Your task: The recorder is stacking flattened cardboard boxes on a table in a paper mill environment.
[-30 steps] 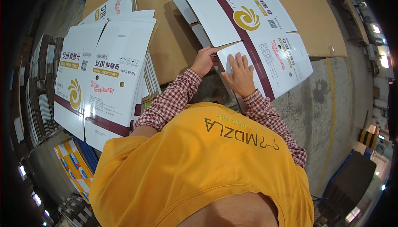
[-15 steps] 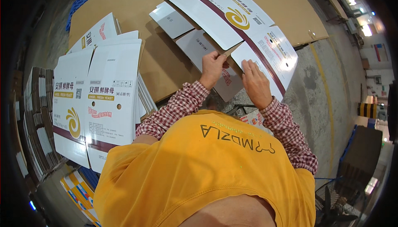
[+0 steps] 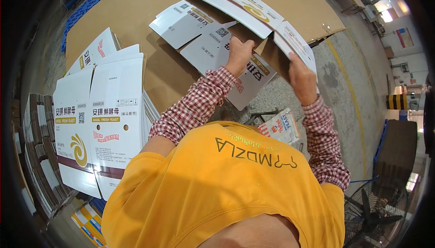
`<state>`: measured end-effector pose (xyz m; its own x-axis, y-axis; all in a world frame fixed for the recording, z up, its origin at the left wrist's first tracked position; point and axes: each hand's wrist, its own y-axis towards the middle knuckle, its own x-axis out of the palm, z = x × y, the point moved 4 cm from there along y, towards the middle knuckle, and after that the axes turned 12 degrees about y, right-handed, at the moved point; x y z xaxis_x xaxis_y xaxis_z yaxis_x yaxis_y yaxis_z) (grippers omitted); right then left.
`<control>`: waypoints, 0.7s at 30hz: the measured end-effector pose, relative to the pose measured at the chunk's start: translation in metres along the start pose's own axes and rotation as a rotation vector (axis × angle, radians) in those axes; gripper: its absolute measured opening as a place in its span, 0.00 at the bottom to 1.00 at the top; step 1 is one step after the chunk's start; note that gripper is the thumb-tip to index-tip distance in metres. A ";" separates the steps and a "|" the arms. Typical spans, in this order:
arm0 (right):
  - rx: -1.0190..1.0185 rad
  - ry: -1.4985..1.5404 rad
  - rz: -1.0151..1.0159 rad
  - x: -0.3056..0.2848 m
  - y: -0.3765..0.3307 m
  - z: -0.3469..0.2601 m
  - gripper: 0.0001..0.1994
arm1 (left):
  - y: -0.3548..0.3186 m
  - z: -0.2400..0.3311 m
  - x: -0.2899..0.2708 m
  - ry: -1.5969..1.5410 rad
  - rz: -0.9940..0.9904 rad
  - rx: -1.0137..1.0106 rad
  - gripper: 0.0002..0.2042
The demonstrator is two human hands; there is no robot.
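Note:
A white cardboard carton with a maroon stripe and a gold swirl is partly spread in front of me. Its upper panel is tilted up, and brown inner board shows beneath. The lower panel lies over the near edge of the brown tabletop. My left hand is closed at the gap between the panels, gripping the carton's inner board; its fingertips are partly hidden. My right hand grips the near right edge of the upper panel, thumb on the outside and fingers behind it.
Flat printed cartons are stacked at the left, with bundled cardboard beyond them. Below the table's near edge lies a printed bag. A black fan stands at lower right, and a blue pallet at far left.
The carton's upper panel has lifted and tipped away, widening the gap over the lower panel. My left hand has moved up into the gap; my right has shifted right, onto the panel's edge.

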<state>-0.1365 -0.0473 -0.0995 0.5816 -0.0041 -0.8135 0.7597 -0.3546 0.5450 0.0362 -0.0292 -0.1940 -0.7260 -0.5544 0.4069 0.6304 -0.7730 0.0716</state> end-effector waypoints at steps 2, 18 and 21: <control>0.263 -0.057 -0.097 -0.026 0.017 0.013 0.14 | 0.008 0.000 0.006 0.028 -0.039 -0.028 0.16; 0.219 0.017 0.320 -0.121 0.076 0.044 0.08 | -0.009 0.019 0.027 -0.102 -0.097 -0.106 0.11; 0.112 0.016 0.344 -0.118 0.078 0.043 0.08 | -0.012 0.022 0.024 -0.111 -0.085 -0.105 0.11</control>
<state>-0.1583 -0.1146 0.0306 0.8031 -0.1270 -0.5822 0.4823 -0.4353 0.7602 0.0169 -0.0263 -0.1645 -0.7368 -0.4532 0.5017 0.5319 -0.8466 0.0164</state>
